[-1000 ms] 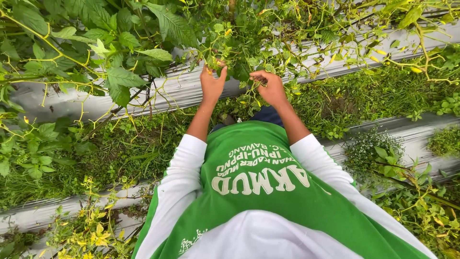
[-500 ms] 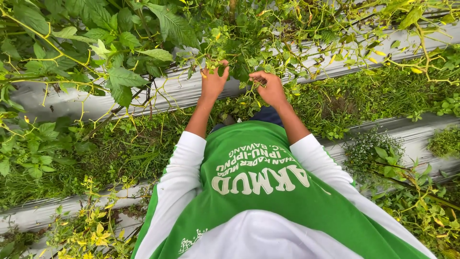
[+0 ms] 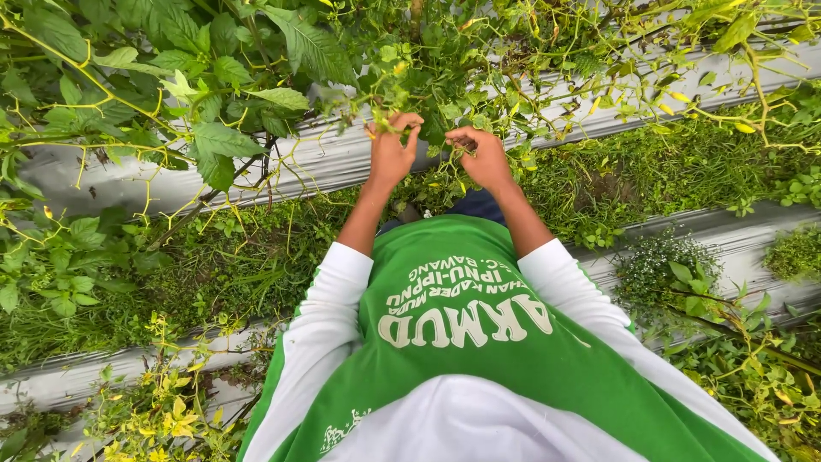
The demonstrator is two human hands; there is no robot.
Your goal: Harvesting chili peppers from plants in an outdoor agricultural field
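Both my hands reach forward into a leafy green plant (image 3: 436, 94) that hangs over a silver plastic-covered bed (image 3: 325, 162). My left hand (image 3: 390, 150) has its fingers and thumb pinched around a thin green stem with small leaves. My right hand (image 3: 481, 156) is curled, its fingers closed on foliage just right of the left hand. What exactly sits inside the right fingers is hidden by leaves. My arms wear white sleeves pushed up to the forearm, over a green and white shirt (image 3: 462, 342).
A large-leaved bush (image 3: 171, 77) fills the upper left. Weedy grass (image 3: 616, 188) grows in the furrow between two silver mulch strips; the nearer strip (image 3: 753, 257) runs across right and lower left. Yellowing plants (image 3: 154, 411) stand at the bottom left.
Both hands have risen slightly and closed in on the foliage. The left fingers have gone from spread to pinched on a stem.
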